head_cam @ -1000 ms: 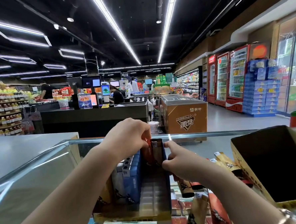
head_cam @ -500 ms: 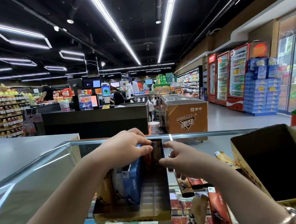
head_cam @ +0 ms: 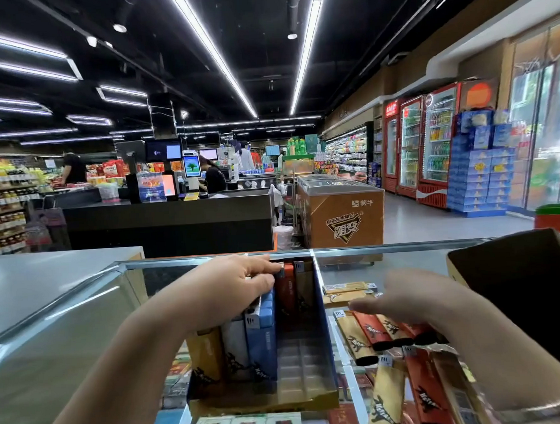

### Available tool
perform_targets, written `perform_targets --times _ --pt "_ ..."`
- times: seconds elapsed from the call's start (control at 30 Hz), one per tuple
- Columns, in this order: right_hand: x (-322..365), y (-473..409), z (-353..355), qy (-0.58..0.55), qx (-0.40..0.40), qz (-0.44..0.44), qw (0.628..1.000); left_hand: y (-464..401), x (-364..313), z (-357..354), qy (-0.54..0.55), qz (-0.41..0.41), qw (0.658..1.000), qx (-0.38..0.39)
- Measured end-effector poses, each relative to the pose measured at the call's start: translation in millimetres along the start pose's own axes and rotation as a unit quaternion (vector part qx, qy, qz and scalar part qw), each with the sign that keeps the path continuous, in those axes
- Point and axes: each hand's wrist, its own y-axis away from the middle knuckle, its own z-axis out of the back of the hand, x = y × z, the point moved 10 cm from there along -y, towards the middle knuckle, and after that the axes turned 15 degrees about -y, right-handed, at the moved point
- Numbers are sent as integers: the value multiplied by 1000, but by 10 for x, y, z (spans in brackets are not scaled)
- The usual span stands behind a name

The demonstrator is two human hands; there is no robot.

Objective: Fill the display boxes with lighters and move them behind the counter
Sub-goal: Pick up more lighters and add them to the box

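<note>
A display box (head_cam: 323,347) with a gridded insert stands on the glass counter (head_cam: 67,339). Yellow, white and blue lighters (head_cam: 262,340) fill its left side, and a red lighter (head_cam: 289,285) and a tan one stand at its far end. My left hand (head_cam: 230,285) rests on top of the blue and white lighters, its fingertips against the red lighter's top. My right hand (head_cam: 408,297), blurred, hovers with loose fingers above the loose lighters (head_cam: 378,333) lying right of the box, holding nothing I can see.
An open brown carton (head_cam: 520,298) sits at the right on the counter. Cigarette packs show through the glass below. Beyond the counter's far edge stand a black checkout desk (head_cam: 168,225), a brown freezer chest (head_cam: 341,214) and drink coolers.
My right hand has left the far end of the box and moved right, over the loose lighters. My left hand has stayed on the lighters in the box.
</note>
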Motion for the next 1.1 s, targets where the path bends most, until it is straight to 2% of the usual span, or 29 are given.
perform_targets --times 0.1,0.2,0.37,0.8,0.97,1.1 --pt "141 45 -159 23 34 22 999 8 -4 -10 -7 1 1000 7" --pt "273 59 -257 59 35 40 997 22 -18 -8 -12 0 1000 4" --pt "451 82 -310 10 46 78 996 29 -49 10 -2 -8 1000 -5" --pt "465 61 -496 -18 94 78 992 42 -71 22 3 -10 1000 -10" --pt "540 85 -368 -141 77 99 982 24 -68 12 3 -8 1000 -6" --pt "517 99 -327 -241 94 84 962 32 -71 23 0 -15 1000 -9"
